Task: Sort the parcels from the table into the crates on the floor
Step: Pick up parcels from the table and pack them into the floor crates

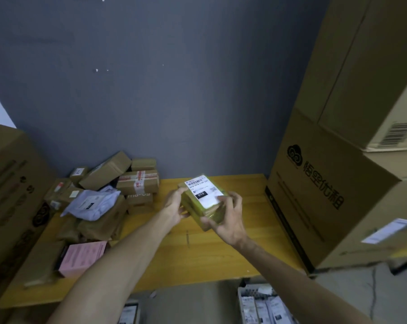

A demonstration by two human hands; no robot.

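Both hands hold a small tape-wrapped cardboard parcel (203, 202) above the yellow wooden table (221, 251). Its white shipping label faces up, with a barcode and a black "010" tag. My left hand (175, 206) grips its left side. My right hand (229, 218) wraps its near right corner. A heap of brown parcels (118, 181) lies at the table's back left, with a white poly bag (92, 204) on top and a pink box (83, 256) near the front. Below the table's front edge, a crate (263, 305) holds several white packages.
A tall stack of large cardboard boxes (333, 183) stands on the right, partly on the table. Another big box (10, 183) walls in the left side. A grey wall rises behind the table. A second crate edge (130, 312) shows at the bottom centre.
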